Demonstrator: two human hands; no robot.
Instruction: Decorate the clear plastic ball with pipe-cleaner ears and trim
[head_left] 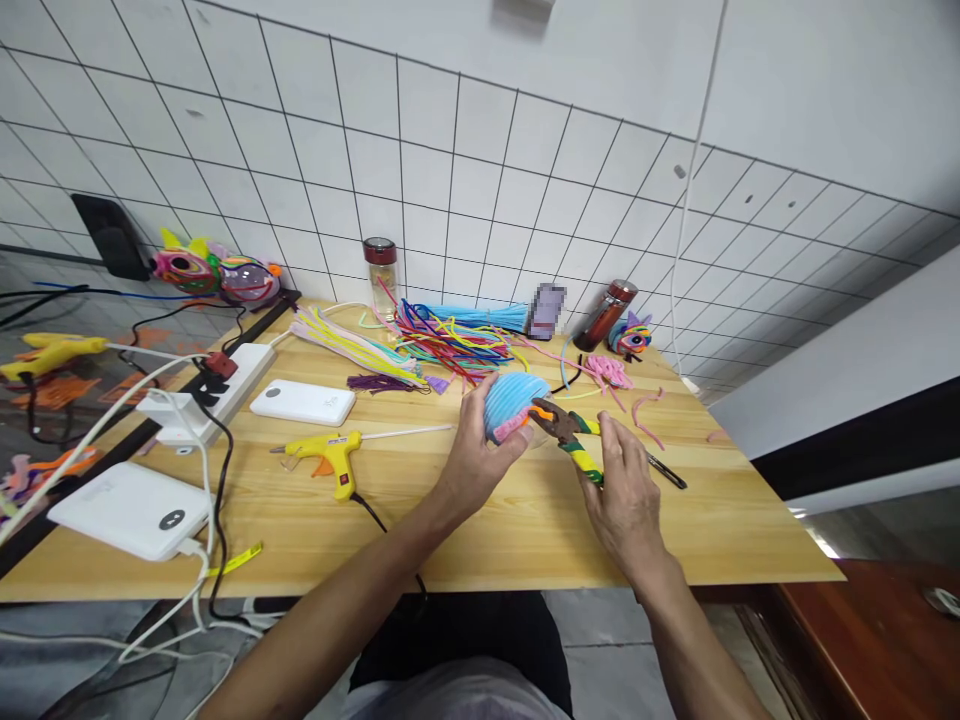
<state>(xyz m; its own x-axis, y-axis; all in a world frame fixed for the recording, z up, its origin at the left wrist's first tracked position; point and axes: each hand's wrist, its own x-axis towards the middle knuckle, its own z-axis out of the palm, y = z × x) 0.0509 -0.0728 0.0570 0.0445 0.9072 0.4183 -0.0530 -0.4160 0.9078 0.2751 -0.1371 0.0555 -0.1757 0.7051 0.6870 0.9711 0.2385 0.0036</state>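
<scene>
Over the wooden table, my left hand holds a rounded blue craft piece with a pink strip along its lower edge. The fingers of my right hand are wrapped round the yellow and green handles of pliers. The rusty jaws of the pliers meet a small orange part at the right side of the blue piece. Whether the jaws are fully closed on it cannot be made out.
A yellow glue gun lies left of my hands, near white power banks and a power strip with cables. Behind are colourful pipe cleaners, a glass bottle and a dark red flask.
</scene>
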